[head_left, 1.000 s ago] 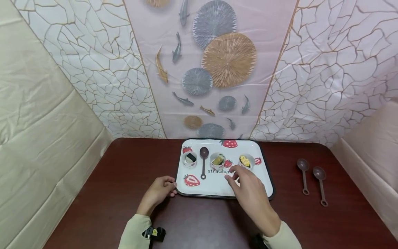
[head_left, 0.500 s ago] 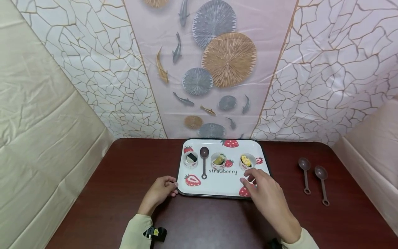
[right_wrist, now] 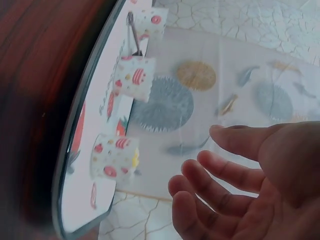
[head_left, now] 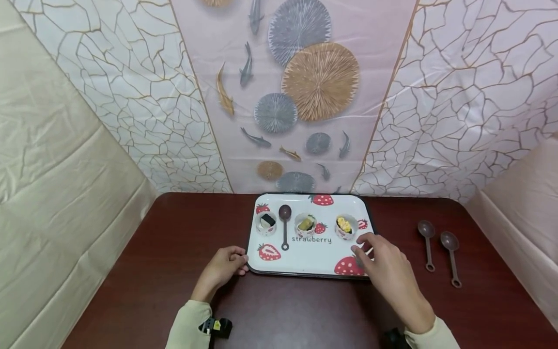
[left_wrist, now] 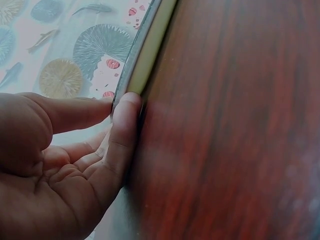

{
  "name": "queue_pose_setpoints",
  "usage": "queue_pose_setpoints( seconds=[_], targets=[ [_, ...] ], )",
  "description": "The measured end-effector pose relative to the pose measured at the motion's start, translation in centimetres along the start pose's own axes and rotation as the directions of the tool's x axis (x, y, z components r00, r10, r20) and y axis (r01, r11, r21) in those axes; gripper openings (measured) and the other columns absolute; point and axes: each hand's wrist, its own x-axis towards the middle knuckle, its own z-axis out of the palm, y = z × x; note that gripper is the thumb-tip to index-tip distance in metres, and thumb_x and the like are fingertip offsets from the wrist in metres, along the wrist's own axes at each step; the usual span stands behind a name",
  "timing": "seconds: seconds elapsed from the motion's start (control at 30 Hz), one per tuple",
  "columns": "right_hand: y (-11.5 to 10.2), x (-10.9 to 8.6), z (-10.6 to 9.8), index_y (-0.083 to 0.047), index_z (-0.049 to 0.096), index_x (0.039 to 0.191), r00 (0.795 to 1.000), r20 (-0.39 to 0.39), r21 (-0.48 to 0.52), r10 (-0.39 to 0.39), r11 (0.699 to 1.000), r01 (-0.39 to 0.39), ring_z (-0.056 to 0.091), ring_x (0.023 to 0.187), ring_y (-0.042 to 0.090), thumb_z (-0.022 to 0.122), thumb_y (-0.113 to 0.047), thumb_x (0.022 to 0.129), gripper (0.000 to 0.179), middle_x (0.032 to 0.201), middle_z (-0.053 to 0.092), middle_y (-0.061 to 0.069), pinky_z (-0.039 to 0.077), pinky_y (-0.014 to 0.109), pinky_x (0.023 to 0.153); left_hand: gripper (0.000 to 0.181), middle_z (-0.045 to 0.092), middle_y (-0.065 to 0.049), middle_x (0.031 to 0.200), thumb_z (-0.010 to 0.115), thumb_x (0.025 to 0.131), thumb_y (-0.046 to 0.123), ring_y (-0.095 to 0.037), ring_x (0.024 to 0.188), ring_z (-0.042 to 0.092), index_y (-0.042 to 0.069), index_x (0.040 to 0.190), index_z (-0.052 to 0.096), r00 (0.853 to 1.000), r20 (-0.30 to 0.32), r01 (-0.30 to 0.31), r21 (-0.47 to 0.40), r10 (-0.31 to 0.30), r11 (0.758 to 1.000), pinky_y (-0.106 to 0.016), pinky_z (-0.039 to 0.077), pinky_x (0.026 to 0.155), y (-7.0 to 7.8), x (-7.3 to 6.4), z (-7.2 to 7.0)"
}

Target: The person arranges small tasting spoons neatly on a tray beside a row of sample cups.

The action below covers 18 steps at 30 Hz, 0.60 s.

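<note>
A white strawberry-print tray point(head_left: 279, 264) with a dark rim lies on the table. My left hand point(head_left: 224, 267) is at its front left edge; in the left wrist view, thumb and finger point(left_wrist: 127, 115) pinch the rim. On the tray stand three small patterned paper cups: a left cup point(head_left: 266, 231) with a black-and-white piece, a middle cup point(head_left: 305, 232) with a yellow-green piece, and a right cup point(head_left: 346, 234) with yellow food. A brown spoon point(head_left: 285, 228) lies between the left and middle cups. Over the tray's right side, my right hand point(head_left: 388, 261) hovers, fingers loosely curved, holding nothing.
Two more brown spoons, a left one point(head_left: 427, 242) and a right one point(head_left: 451, 257), lie on the dark red table point(head_left: 279, 310) to the right of the tray. A patterned cloth point(head_left: 320, 82) hangs behind the table's back edge.
My right hand has moved right across the tray, away from near the middle and right cups to the right edge. The left hand, the cups and the spoons stay in place.
</note>
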Motion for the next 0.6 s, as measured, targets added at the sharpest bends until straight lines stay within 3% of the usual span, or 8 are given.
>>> queue_pose_setpoints(
  seconds=[0.33, 0.6],
  targets=[
    [3.2, -0.6, -0.8, -0.002, 0.071, 0.108, 0.999, 0.006, -0.040, 0.040, 0.998, -0.040, 0.061, 0.070, 0.019, 0.075, -0.020, 0.099, 0.020, 0.088, 0.071, 0.008, 0.046, 0.037, 0.056, 0.022, 0.071, -0.013, 0.084, 0.062, 0.103, 0.001, -0.017, 0.070, 0.070, -0.014, 0.121, 0.062, 1.000, 0.001, 0.017, -0.020, -0.017, 1.000, -0.031, 0.064, 0.069, -0.6, -0.1, -0.1],
    [8.6, -0.6, -1.7, 0.003, 0.068, 0.109, 0.994, -0.014, -0.056, 0.110, 0.992, -0.110, 0.068, 0.081, 0.038, 0.071, -0.019, 0.101, 0.023, 0.093, 0.073, 0.018, 0.050, 0.058, 0.068, 0.022, 0.071, -0.012, 0.083, 0.062, 0.104, 0.003, -0.015, 0.069, 0.070, -0.012, 0.120, 0.063, 1.000, 0.019, 0.015, -0.007, -0.015, 1.000, -0.030, 0.063, 0.069, -0.4, 0.4, -0.5]
  ],
)
